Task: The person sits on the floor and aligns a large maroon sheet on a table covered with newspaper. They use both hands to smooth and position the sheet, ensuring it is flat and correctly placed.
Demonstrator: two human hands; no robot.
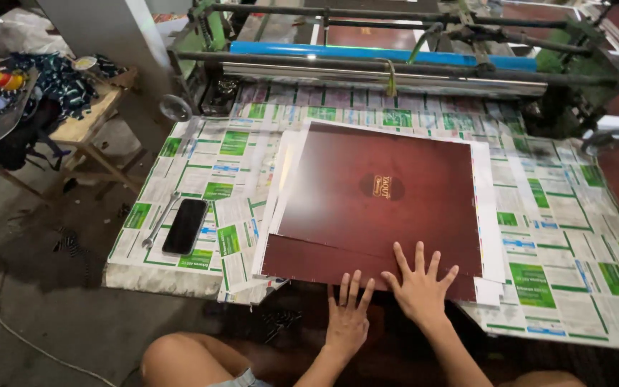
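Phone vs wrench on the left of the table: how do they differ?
The phone is a broad black slab with a glossy face; the wrench is a thin silvery metal bar with shaped ends. The phone covers far more surface than the slim wrench. The wrench lies left of the phone, on the far side from the hands. Both lie flat on the paper-covered table, side by side, tilted alike, untouched by either hand.

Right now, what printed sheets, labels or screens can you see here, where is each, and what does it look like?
Dark red sheet: table centre, under both hands, large rectangle with a small gold oval emblem.
White sheets: stacked beneath it, edges showing.
Printed papers: covering the table, white with green and blue blocks.
Phone: left of the stack, black screen, dark.
Left hand and right hand: flat, fingers spread, on the red sheet's near edge.
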